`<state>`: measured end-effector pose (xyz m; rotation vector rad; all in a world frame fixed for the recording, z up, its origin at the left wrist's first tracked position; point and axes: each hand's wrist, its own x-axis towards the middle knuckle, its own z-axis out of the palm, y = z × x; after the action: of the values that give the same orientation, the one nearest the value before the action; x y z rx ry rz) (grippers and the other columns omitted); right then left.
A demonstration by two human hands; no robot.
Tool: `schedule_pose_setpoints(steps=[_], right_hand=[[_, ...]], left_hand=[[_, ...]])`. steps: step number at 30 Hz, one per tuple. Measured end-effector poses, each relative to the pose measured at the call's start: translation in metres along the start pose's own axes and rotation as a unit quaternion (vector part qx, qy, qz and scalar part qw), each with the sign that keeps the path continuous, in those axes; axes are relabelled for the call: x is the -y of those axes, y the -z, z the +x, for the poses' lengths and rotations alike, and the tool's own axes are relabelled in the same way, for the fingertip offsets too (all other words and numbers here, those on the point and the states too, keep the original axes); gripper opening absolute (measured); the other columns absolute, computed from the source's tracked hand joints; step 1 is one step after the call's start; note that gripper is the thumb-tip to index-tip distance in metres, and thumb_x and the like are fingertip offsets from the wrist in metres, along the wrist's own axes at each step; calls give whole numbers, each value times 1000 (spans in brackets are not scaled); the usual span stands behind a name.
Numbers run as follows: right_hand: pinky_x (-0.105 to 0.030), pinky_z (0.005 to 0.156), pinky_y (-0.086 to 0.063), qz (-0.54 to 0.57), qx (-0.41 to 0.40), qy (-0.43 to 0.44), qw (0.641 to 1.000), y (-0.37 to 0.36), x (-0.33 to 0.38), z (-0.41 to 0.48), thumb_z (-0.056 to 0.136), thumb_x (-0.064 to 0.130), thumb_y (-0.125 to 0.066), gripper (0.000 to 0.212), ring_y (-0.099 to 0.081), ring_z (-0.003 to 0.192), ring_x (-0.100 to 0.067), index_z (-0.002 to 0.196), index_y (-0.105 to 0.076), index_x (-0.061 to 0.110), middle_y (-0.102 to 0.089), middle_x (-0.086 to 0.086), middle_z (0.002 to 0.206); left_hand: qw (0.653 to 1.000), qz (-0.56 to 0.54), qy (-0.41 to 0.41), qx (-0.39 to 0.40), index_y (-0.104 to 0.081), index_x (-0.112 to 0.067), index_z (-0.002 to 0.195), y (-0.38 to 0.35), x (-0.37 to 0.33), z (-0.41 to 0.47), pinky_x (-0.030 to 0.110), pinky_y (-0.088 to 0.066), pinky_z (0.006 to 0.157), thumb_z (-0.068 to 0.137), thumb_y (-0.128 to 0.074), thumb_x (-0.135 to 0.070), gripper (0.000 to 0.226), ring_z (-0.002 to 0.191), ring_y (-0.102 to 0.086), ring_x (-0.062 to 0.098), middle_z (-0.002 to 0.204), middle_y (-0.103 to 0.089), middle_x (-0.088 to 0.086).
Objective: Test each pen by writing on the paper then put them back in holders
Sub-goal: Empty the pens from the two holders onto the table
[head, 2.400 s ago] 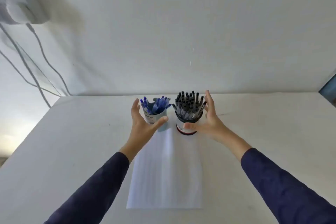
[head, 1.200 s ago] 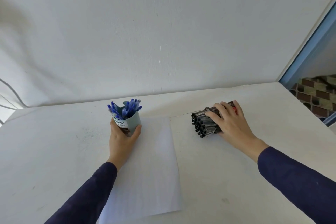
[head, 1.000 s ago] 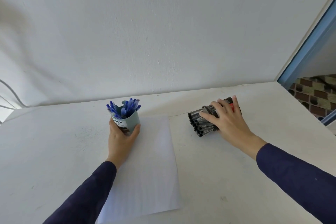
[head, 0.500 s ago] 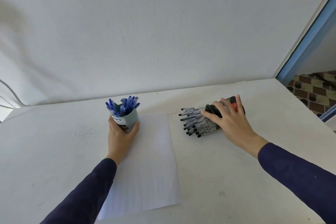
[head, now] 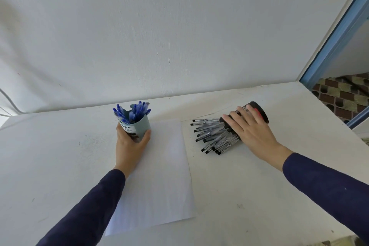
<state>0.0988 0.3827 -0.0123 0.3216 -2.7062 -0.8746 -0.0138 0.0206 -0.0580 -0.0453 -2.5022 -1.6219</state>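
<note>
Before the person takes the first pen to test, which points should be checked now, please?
1. Paper lies flat, writing area free: ok.
2. Blue holder upright, gripped by the left hand: ok.
3. Black pens spilled onto the table, reachable: ok.
4. Black holder upright for returns: not ok, on its side under the right hand.
5. Pen held for writing: not ok.
6. Caps removed: cannot tell.

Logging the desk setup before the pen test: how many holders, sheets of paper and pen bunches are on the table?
Holders: 2 (blue-grey holder upright, black holder tipped over)
Sheets of paper: 1
Pen bunches: 2 (blue pens, black-capped pens; single pens too crowded to count)
Total: 5
</note>
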Motion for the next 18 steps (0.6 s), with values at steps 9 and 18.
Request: schedule_pose_setpoints(steps=[9, 18], right_hand=[[-52, 119, -17, -71, 66, 16, 995, -10, -24, -6, 73, 23, -73, 96, -37, 137, -40, 153, -22, 6, -43, -15, 147], [-53, 119, -3, -115, 83, 29, 989, -14, -34, -5, 87, 27, -59, 73, -31, 141, -40, 152, -29, 12, -41, -17, 149]], left_hand=[[1000, 8, 1, -1, -33, -19, 136, 0, 0, -1, 19, -46, 70, 78, -79, -33, 75, 89, -61, 2, 122, -58, -2], [1000, 5, -4, 4, -32, -22, 135, 1, 3, 0, 24, -48, 73, 77, -79, -37, 77, 95, -63, 13, 123, -57, -3]])
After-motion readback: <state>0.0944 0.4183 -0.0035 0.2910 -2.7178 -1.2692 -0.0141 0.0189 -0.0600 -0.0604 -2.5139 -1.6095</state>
